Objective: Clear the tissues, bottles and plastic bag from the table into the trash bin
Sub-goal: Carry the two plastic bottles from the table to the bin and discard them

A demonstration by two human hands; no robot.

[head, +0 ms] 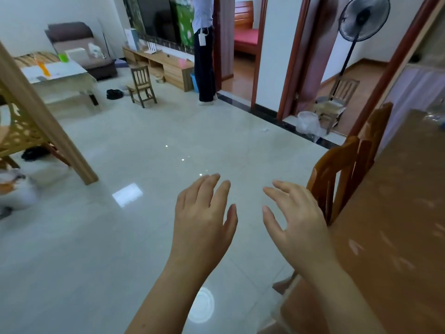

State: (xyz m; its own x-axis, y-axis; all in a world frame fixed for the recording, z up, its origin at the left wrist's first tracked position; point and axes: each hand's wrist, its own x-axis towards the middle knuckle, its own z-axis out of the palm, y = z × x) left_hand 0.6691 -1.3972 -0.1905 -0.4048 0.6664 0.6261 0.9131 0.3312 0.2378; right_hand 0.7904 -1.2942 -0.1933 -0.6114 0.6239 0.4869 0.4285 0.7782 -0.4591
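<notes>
Hovering left hand (202, 220) and right hand (296, 218), fingers spread, grasping nothing; possibly risking knocking chair (337, 165) while reaching table (397, 201).

Premises: a home, combined living and dining room. Noted: wall TV (156, 18) over a low cabinet (168, 66), sofa (72, 42), coffee table (57, 73), standing fan (363, 18), and dining table (397, 213) with 2 chairs (342, 155). A bed (245, 37) shows in the adjoining room; the floor (144, 141) is glossy tile.
</notes>
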